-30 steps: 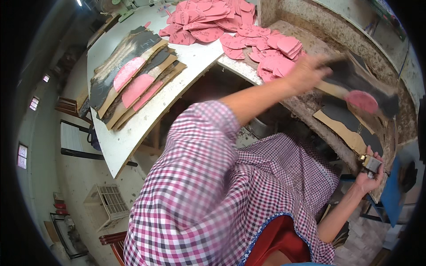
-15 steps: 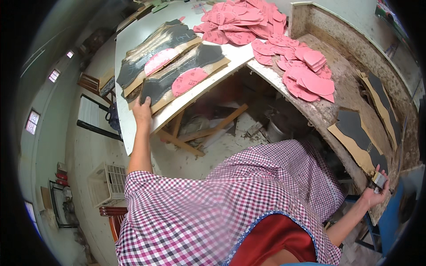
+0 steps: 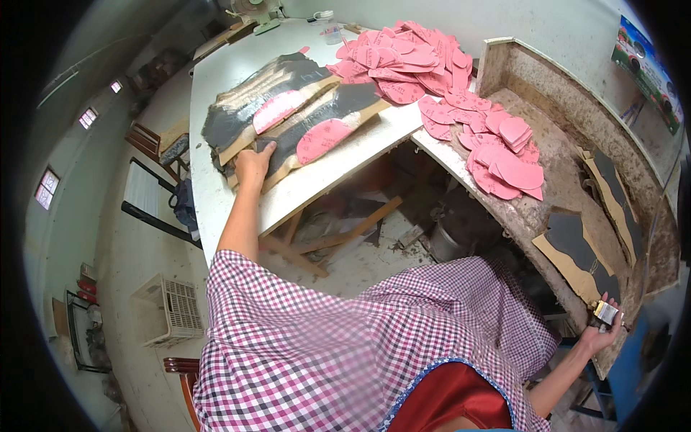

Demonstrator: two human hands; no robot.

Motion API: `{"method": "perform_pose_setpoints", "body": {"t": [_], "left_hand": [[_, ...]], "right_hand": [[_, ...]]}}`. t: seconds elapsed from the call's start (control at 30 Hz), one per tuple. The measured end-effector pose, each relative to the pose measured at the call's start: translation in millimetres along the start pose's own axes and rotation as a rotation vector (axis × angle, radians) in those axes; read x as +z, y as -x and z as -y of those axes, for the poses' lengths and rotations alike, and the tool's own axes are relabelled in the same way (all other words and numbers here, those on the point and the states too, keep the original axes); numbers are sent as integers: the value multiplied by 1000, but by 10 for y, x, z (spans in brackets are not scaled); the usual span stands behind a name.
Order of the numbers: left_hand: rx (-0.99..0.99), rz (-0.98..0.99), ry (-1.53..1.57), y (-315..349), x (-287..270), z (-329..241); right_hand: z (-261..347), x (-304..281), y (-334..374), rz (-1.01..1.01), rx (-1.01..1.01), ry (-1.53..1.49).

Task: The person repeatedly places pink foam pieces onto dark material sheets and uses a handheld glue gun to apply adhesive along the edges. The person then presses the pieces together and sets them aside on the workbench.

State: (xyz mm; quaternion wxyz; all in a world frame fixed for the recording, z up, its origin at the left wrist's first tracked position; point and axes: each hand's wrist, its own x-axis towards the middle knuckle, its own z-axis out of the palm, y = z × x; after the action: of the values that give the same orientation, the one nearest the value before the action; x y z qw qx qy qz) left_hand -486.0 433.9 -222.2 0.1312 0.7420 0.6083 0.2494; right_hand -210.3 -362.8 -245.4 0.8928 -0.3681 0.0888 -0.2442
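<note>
Black-and-tan sheet panel (image 3: 289,142), one item, a pink half-oval patch (image 3: 324,142) lying on its upper face. Location: white table (image 3: 324,176) at left, toward its near edge, just beside a streaked dark panel (image 3: 234,117) farther back. Handling, by judgement: light and pliable, easily bent along its length, possibly tacky where the dark face shines; best taken by a tan margin or narrow end, clear of the patch.

Left hand (image 3: 252,171), yours: grasping the panel's near left end, thumb (image 3: 268,147) laid over the upper face. Finger spread and pressure cannot be told; the underside is hidden.

Right hand (image 3: 601,337), yours: fingers curled around what appears to be a short flat brush (image 3: 605,313), at the near right end of the stained bench (image 3: 558,133), close to a black-and-tan bench panel (image 3: 576,241).

Adjacent stock: pink cut pieces, one large heap (image 3: 410,61) far on the table, one looser spread (image 3: 497,144) on the bench.
</note>
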Motion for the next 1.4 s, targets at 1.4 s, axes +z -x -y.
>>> {"method": "perform_pose_setpoints", "body": {"t": [1.4], "left_hand": [[1149,474,-224,2429,1591,-4681]], "right_hand": [[113,115,389,235,-118,499]]}}
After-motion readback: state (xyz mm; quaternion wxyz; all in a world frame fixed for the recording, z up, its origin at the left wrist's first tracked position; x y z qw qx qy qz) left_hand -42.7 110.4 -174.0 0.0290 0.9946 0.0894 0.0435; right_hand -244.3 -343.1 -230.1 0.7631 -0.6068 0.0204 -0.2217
